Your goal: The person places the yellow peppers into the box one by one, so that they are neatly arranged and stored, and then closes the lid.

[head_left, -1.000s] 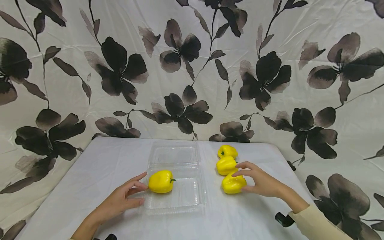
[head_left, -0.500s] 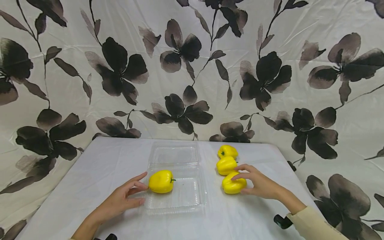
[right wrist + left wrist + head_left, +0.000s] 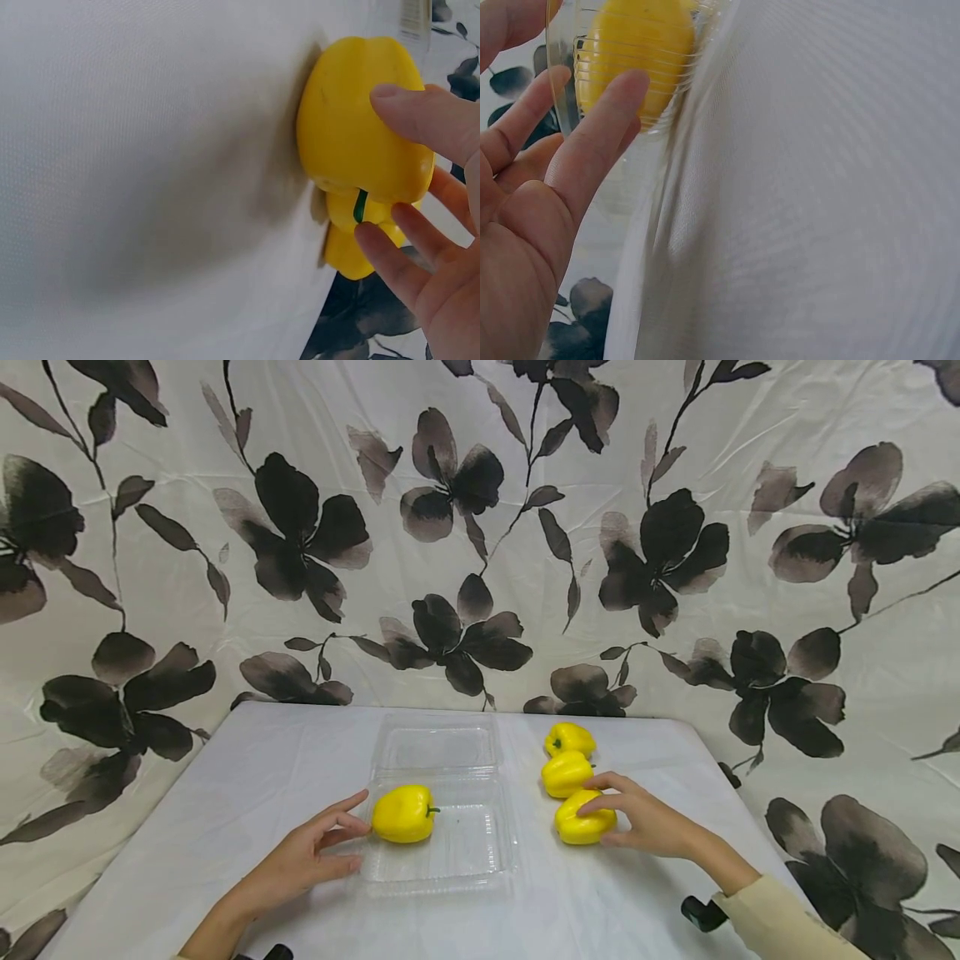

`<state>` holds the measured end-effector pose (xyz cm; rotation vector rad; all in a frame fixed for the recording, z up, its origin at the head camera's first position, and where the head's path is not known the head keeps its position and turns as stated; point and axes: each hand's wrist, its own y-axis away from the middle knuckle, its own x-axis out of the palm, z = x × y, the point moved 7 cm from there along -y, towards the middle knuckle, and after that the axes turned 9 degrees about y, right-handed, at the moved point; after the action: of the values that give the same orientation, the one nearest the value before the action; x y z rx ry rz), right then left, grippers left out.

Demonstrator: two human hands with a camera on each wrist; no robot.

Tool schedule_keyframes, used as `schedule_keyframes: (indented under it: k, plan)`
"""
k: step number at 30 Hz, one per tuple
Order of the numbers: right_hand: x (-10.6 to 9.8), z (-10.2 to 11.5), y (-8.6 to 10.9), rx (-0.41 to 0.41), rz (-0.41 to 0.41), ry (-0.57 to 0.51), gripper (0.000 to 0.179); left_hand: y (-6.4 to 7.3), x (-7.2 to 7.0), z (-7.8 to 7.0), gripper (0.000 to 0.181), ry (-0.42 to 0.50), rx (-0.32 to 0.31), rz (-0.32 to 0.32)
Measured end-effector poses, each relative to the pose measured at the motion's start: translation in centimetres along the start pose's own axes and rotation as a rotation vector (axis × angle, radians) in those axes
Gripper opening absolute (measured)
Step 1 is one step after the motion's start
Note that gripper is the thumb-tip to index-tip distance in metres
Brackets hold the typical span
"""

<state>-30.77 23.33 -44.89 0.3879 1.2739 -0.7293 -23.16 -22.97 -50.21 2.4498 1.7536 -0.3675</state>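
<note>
A clear plastic clamshell box (image 3: 467,845) lies with its lid (image 3: 435,745) laid back. One yellow bell pepper (image 3: 402,815) sits in its left side, stem pointing right. My left hand (image 3: 311,853) rests its fingertips at the box's left wall, fingers loosely extended; the left wrist view shows a finger (image 3: 607,124) against the ribbed plastic. On the right, my right hand (image 3: 648,820) holds the nearest yellow bell pepper (image 3: 573,828), which is still on the table. In the right wrist view the thumb (image 3: 416,116) lies on this pepper (image 3: 345,127), with fingers near its green stem (image 3: 360,206).
Two more yellow bell peppers, a middle one (image 3: 566,774) and a far one (image 3: 570,739), stand in a row behind the held one. A white cloth covers the table (image 3: 292,752). Behind it hangs a floral curtain (image 3: 555,610).
The right hand has shifted very slightly, its fingers settling over the nearest bell pepper. The left hand, the box and the other bell peppers stay in place.
</note>
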Motion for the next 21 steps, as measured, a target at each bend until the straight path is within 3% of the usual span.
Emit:
schedule_keyframes:
  k: [21]
  plan:
    - [-0.10, 0.25, -0.19, -0.005, 0.001, 0.027, 0.043, -0.16, -0.09, 0.08, 0.039, -0.011, 0.019, -0.003]
